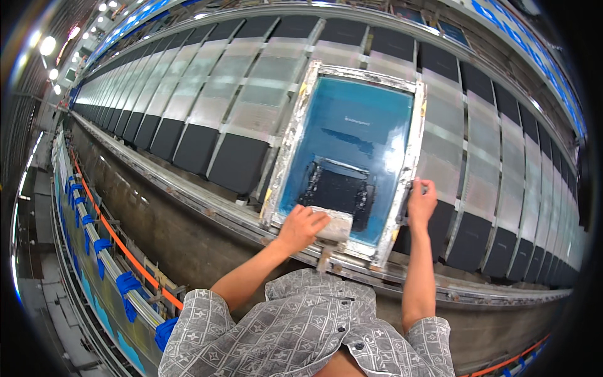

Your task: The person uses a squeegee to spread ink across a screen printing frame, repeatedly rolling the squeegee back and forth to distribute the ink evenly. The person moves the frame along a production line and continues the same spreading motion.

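A screen printing frame (299, 129) with blue mesh (361, 103) lies in front of me, slightly tilted in view. My left hand (303, 227) is closed round the left end of a squeegee (334, 225) at the frame's near end. Dark ink (334, 188) is pooled and smeared on the mesh just beyond the squeegee. At the frame's right rail, my right hand (423, 202) is closed, its fingers curled at the edge; its fingertips are partly hidden.
Long rows of printing pallets (207, 94) carrying black panels (235, 163) stretch away on both sides. A metal rail (188, 195) runs along the near edge. To the left are an orange pipe (119, 242) and bars tied with blue cloth (130, 289).
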The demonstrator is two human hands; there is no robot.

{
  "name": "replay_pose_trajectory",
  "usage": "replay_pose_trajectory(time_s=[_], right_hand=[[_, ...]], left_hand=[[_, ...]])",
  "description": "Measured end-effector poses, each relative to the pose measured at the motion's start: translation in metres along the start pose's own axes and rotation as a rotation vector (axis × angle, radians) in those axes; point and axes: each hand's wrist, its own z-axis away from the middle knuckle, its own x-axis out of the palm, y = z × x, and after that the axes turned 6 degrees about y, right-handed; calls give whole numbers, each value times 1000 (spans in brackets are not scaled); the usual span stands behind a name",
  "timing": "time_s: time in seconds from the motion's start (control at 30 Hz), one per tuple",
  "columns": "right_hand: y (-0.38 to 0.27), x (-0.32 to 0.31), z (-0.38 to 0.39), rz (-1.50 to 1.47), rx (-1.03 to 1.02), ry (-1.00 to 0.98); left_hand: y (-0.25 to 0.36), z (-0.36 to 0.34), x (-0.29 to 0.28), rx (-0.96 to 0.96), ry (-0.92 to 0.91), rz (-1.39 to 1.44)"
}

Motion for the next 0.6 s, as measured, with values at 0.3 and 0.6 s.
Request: replay_pose_trajectory(time_s=[0.3,0.6], right_hand=[[-24,104,72,-15,-22,-21],[-13,111,65,307,-64,-104]], left_hand=[[-115,27,-48,-110,-148,48],[-140,4,-52,-102,-299,175]])
